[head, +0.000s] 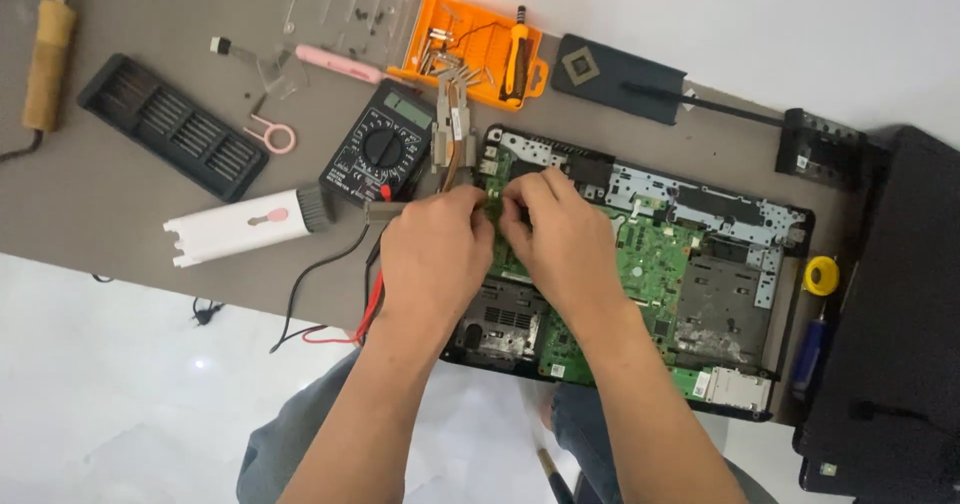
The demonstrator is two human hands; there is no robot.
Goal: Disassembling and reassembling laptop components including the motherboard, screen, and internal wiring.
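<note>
My black multimeter [378, 154] lay left of the opened laptop, its small grey-green rectangular screen [408, 110] at its top end. A small white label [703, 383] sat near the laptop's front right corner.

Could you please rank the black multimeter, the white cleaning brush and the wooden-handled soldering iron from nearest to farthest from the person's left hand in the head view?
From the left hand:
1. Black multimeter, just up-left.
2. White cleaning brush, further left.
3. Wooden-handled soldering iron, far top-left corner.
</note>
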